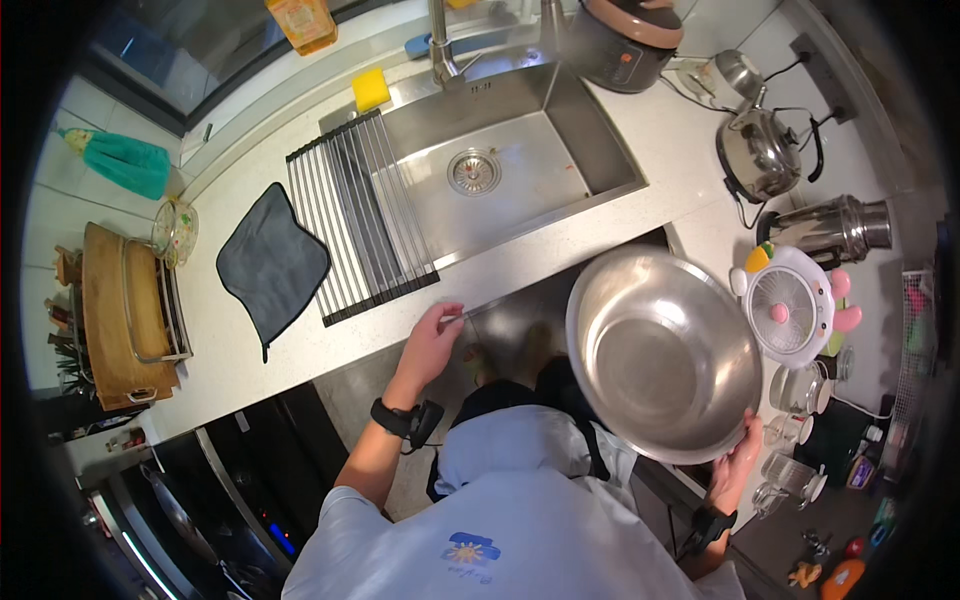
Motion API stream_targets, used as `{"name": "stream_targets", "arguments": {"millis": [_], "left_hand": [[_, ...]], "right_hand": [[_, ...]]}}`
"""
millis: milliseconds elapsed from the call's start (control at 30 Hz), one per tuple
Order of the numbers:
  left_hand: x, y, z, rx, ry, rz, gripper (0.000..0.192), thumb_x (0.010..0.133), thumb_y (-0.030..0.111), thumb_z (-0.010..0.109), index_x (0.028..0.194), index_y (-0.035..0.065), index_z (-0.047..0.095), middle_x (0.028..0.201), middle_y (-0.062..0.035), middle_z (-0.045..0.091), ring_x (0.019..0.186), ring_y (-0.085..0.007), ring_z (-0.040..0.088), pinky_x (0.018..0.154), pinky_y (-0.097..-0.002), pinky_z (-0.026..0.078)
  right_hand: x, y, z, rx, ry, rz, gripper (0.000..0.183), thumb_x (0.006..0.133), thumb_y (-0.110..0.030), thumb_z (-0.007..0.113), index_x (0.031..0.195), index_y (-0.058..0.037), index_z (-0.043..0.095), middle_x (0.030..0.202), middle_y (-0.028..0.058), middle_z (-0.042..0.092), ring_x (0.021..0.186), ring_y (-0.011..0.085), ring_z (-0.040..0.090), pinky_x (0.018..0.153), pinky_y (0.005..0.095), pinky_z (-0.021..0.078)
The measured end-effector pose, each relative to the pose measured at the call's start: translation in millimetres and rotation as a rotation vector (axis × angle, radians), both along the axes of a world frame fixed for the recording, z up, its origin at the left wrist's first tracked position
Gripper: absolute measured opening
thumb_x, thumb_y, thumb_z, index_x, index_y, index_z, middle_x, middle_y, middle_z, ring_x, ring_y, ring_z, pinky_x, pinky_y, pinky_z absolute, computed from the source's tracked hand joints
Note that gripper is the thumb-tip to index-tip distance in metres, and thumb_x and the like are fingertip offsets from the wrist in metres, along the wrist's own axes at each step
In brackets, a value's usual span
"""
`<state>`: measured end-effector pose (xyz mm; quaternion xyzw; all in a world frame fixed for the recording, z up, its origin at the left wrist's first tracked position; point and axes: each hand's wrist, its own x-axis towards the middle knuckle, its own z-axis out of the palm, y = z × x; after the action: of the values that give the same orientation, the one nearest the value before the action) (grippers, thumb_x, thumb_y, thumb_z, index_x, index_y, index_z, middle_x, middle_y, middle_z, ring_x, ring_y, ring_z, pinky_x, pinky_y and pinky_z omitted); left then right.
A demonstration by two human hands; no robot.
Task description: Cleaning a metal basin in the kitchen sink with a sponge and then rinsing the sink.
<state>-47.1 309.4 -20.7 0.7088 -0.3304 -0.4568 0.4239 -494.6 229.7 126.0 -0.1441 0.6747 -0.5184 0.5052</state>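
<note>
My right hand point(735, 455) grips the rim of a large stainless steel basin point(664, 356), which is tilted so that its bare inside faces the camera. My left hand point(433, 339) holds nothing; its fingers are slightly bent, just off the counter's front edge. Beyond that hand, a roll-up drying rack point(360, 217) lies across the left part of the steel sink point(517, 165). A few small scraps are in the sink, near its drain strainer point(474, 172). Left of the rack, a dark grey cloth point(274, 262) lies spread on the white counter.
A yellow sponge point(370, 90) sits behind the rack, left of the faucet point(444, 64). Wooden cutting boards point(127, 315) stand at the far left. Along the right are a rice cooker point(628, 45), a kettle point(759, 154), a steel jug point(832, 225), a small fan point(787, 307) and glass jars point(799, 386).
</note>
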Motion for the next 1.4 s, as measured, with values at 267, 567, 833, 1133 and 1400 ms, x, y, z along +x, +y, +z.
{"name": "stream_targets", "arguments": {"millis": [267, 567, 833, 1133, 1400], "left_hand": [[-21, 61, 7, 0.015, -0.093, 0.080, 0.029, 0.091, 0.016, 0.057, 0.116, 0.0029, 0.057, 0.107, -0.0063, 0.064, 0.080, -0.0138, 0.057, 0.074, -0.0277, 0.047], [-72, 118, 32, 0.176, -0.211, 0.037, 0.030, 0.090, 0.015, 0.057, 0.117, 0.0023, 0.056, 0.106, -0.0062, 0.059, 0.081, -0.0146, 0.057, 0.071, -0.0270, 0.047], [-60, 100, 36, 0.222, -0.296, 0.139, 0.028, 0.087, 0.005, 0.057, 0.115, 0.0014, 0.056, 0.103, -0.0093, 0.052, 0.084, -0.0186, 0.059, 0.073, -0.0282, 0.049], [3, 43, 13, 0.174, -0.368, 0.336, 0.024, 0.082, -0.004, 0.058, 0.106, 0.0001, 0.058, 0.100, -0.0092, 0.055, 0.083, -0.0154, 0.059, 0.074, -0.0259, 0.048], [50, 1, 4, 0.281, -0.493, 0.394, 0.028, 0.082, -0.005, 0.050, 0.109, -0.0013, 0.053, 0.102, -0.0095, 0.053, 0.082, -0.0167, 0.059, 0.076, -0.0275, 0.047]], "right_hand": [[-41, 56, -127, 0.206, -0.263, 0.051, 0.016, 0.082, -0.015, 0.058, 0.070, -0.0177, 0.048, 0.054, -0.0072, 0.039, 0.040, 0.0060, 0.030, 0.039, 0.0220, 0.0213], [-9, -11, -344, 0.105, -0.350, 0.126, 0.022, 0.089, -0.014, 0.046, 0.067, -0.0135, 0.044, 0.061, 0.0012, 0.043, 0.049, 0.0115, 0.038, 0.043, 0.0212, 0.0334], [92, -95, -429, 0.205, -0.510, -0.018, 0.018, 0.092, -0.017, 0.052, 0.082, -0.0028, 0.054, 0.073, 0.0060, 0.052, 0.060, 0.0166, 0.047, 0.056, 0.0291, 0.0454], [154, -188, -610, 0.214, 0.760, 1.166, 0.025, 0.091, -0.016, 0.053, 0.113, -0.0039, 0.057, 0.107, 0.0154, 0.064, 0.088, 0.0256, 0.063, 0.073, 0.0390, 0.0519], [170, -195, -682, 0.490, 0.853, 1.131, 0.025, 0.091, -0.016, 0.051, 0.112, -0.0027, 0.058, 0.105, 0.0151, 0.065, 0.086, 0.0246, 0.064, 0.073, 0.0381, 0.0518]]}}
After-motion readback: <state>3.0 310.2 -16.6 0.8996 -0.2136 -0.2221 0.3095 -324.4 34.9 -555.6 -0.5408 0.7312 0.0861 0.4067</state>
